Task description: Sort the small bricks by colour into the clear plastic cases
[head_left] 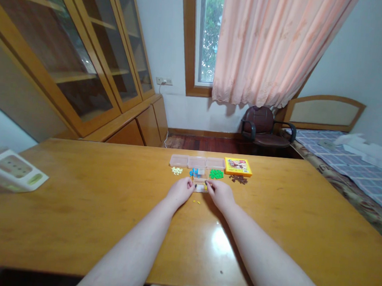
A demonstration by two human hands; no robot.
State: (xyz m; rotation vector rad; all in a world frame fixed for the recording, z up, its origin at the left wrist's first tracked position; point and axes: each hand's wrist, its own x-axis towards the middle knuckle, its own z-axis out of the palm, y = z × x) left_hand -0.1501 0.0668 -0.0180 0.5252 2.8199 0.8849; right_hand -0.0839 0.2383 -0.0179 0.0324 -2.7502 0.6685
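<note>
Your left hand [181, 190] and right hand [222, 194] are curled nearly closed at opposite sides of the small clear plastic box [200, 188] at frame centre; whether either grips anything cannot be told. Risk noted: an uneven pull could tip it, and a low wrist could scatter the two tiny yellow pieces [194, 201] just below.

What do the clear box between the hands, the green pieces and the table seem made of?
Clear box: likely smooth plastic, as it looks see-through; glass is possible. Green pieces: probably plastic, evenly bright; finish too small to tell. Table: brown, probably wood, varnished or laminated, with glossy reflections.
</note>
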